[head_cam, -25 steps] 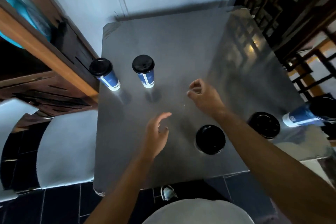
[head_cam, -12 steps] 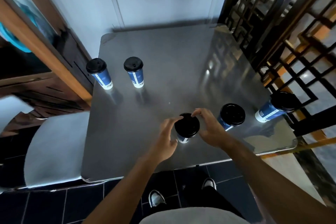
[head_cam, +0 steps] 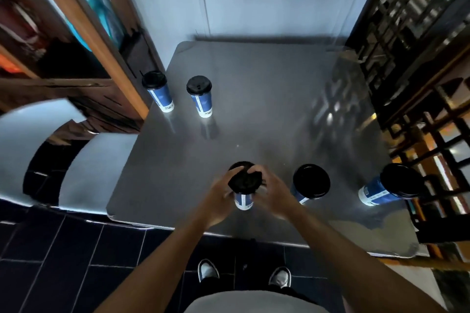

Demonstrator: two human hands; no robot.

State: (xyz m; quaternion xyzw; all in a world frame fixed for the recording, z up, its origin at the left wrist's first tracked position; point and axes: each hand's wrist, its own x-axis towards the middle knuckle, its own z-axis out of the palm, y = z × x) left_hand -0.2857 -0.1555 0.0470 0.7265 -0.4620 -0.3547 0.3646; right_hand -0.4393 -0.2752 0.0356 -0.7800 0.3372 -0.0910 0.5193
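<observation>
A blue paper cup with a black lid [head_cam: 244,184] stands near the front edge of the grey table [head_cam: 267,99]. My left hand [head_cam: 220,198] grips its left side, fingers curled up to the lid rim. From the right, my right hand [head_cam: 273,192] holds it, fingertips over the lid's top edge. Most of the cup's body is hidden between the hands; only its white base shows.
Two more lidded blue cups [head_cam: 309,183] [head_cam: 393,184] stand to the right near the front edge. Another pair [head_cam: 157,90] [head_cam: 201,95] stands at the table's left. A wooden shelf [head_cam: 84,40] is on the left, a dark lattice screen [head_cam: 417,58] on the right, a white chair [head_cam: 84,160] beside the table.
Both hands dropped from the middle of the table to the nearest cup and closed around its lid and sides. The camera view pulled back and tilted down.
</observation>
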